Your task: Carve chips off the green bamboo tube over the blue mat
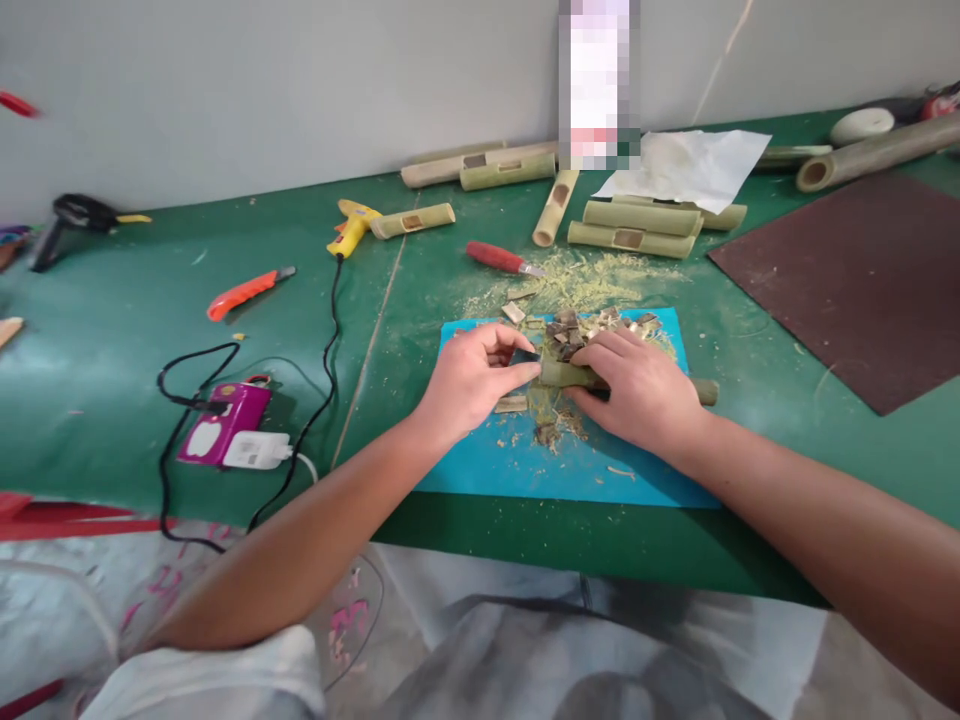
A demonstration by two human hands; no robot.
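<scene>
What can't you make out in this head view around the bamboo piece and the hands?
- Head view: middle of the bamboo piece is covered by the right hand.
- What the left hand pinches at its fingertips is too small to tell.
- Object at the wall is blurred out.
- Red thing is cut off by the left edge.
</scene>
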